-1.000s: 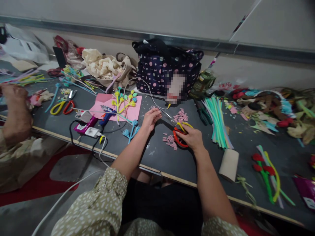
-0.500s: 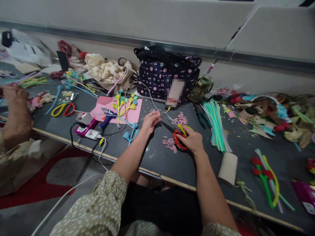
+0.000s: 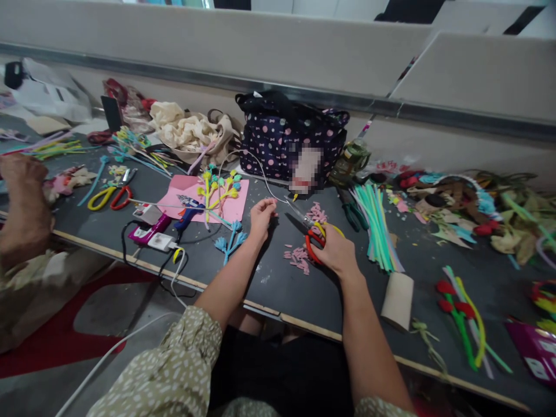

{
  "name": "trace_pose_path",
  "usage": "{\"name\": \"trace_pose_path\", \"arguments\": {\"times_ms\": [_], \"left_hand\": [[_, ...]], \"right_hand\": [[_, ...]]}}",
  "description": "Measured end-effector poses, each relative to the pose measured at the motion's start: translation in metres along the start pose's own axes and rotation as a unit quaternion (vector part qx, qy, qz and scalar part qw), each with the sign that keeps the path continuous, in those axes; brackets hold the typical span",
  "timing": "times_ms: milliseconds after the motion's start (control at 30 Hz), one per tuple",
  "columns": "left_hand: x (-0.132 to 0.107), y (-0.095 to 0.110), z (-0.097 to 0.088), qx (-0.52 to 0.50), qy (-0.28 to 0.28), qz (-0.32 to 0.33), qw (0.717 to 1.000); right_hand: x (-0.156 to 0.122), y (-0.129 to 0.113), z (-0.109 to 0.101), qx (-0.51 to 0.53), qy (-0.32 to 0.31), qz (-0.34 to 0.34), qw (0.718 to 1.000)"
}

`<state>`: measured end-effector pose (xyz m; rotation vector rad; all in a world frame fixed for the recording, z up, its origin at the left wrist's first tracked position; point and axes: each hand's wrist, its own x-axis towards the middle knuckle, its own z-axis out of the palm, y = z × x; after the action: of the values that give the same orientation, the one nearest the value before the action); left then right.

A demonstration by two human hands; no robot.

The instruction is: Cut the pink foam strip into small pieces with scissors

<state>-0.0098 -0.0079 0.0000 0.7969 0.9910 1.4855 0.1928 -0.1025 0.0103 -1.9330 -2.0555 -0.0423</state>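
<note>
My right hand (image 3: 335,250) grips the red and yellow handles of a pair of scissors (image 3: 309,228), whose blades point up and left over the dark table (image 3: 304,289). My left hand (image 3: 261,215) is curled just left of the blade tips, pinching something small that I cannot make out. Pink cut scraps (image 3: 297,258) lie between the two hands, and more pink scraps (image 3: 318,212) lie just beyond the scissors.
A dotted navy bag (image 3: 289,139) stands behind. Left lie pink paper with pipe-cleaner flowers (image 3: 217,188), a glue gun (image 3: 187,209), a power strip (image 3: 150,233) and other scissors (image 3: 109,197). Green sticks (image 3: 376,226), a cardboard tube (image 3: 396,300) and red flowers (image 3: 460,315) lie right. Another person's arm (image 3: 21,202) rests far left.
My left hand has drawn back slightly and closed more. My right hand with the scissors has shifted a little. The camera has tilted up slightly.
</note>
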Motion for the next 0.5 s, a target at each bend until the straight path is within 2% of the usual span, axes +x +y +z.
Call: {"name": "trace_pose_path", "arguments": {"times_ms": [100, 233, 400, 500], "left_hand": [[-0.002, 0.0, 0.0, 0.062, -0.009, 0.055, 0.997], [-0.009, 0.002, 0.001, 0.159, -0.045, 0.127, 0.978], [-0.013, -0.003, 0.001, 0.266, -0.107, 0.16, 0.944], [-0.011, -0.007, 0.0, 0.305, -0.106, 0.167, 0.932]], "right_hand": [[0.0, -0.002, -0.002, -0.012, 0.007, -0.011, 1.0], [0.0, 0.0, -0.002, -0.026, 0.004, -0.009, 1.0], [0.001, 0.002, 0.0, -0.028, -0.006, -0.013, 1.0], [0.001, 0.004, 0.002, -0.025, -0.005, -0.017, 1.0]]}}
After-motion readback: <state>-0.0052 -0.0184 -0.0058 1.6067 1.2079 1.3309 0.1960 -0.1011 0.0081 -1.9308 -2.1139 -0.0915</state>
